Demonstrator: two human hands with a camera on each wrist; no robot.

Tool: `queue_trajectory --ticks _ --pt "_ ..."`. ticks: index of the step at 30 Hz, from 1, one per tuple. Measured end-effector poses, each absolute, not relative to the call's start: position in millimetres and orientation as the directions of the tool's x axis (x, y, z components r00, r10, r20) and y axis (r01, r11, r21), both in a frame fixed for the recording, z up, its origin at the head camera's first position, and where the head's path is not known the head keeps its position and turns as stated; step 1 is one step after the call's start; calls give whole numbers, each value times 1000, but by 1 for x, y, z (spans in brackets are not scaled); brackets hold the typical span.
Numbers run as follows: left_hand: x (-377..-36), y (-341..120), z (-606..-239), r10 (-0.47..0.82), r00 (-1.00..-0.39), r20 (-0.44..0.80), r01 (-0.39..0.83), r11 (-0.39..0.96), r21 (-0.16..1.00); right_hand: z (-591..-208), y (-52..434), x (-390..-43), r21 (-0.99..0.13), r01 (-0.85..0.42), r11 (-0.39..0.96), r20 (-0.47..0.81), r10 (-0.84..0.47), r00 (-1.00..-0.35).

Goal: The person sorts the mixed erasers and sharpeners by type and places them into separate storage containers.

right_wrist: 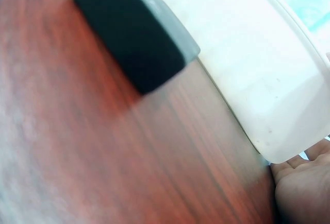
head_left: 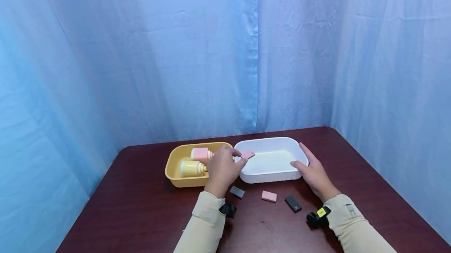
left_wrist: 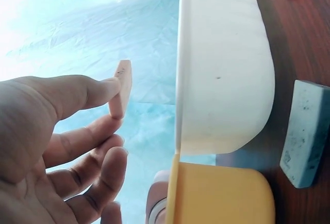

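Observation:
My left hand (head_left: 224,167) pinches a small flat pink eraser (head_left: 248,154) between thumb and finger, over the left end of the white basin (head_left: 271,177). In the left wrist view this pink eraser (left_wrist: 122,90) stands above the basin's rim, the other fingers loosely curled below it. My right hand (head_left: 316,174) grips the right end of the white basin, thumb over the rim and fingers along the outside. In front of the basin lie a grey eraser (head_left: 237,192), another pink eraser (head_left: 269,196) and a black eraser (head_left: 293,203).
Touching the white basin on its left is a yellow basin (head_left: 183,183). It holds a pink bottle (head_left: 201,154) and a yellow bottle (head_left: 191,168), both on their sides. Both basins stand on a dark red wooden table (head_left: 141,206), with blue curtains (head_left: 197,57) behind.

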State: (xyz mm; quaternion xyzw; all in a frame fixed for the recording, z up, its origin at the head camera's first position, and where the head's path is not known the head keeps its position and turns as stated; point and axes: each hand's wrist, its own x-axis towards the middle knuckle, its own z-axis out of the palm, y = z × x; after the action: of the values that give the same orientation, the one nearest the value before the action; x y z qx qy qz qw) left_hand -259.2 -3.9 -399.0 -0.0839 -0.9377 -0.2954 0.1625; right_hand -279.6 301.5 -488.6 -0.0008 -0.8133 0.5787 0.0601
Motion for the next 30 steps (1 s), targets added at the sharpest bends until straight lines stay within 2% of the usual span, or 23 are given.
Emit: queue_trajectory --ticks 19,30 --pt "-261 5 -408 51 -941 335 221 842 491 -486 301 -278 -939 -64 338 97 84 -992" --pt "-260 4 -412 67 -930 361 259 817 515 -487 301 -278 -940 -74 332 104 73 -992"
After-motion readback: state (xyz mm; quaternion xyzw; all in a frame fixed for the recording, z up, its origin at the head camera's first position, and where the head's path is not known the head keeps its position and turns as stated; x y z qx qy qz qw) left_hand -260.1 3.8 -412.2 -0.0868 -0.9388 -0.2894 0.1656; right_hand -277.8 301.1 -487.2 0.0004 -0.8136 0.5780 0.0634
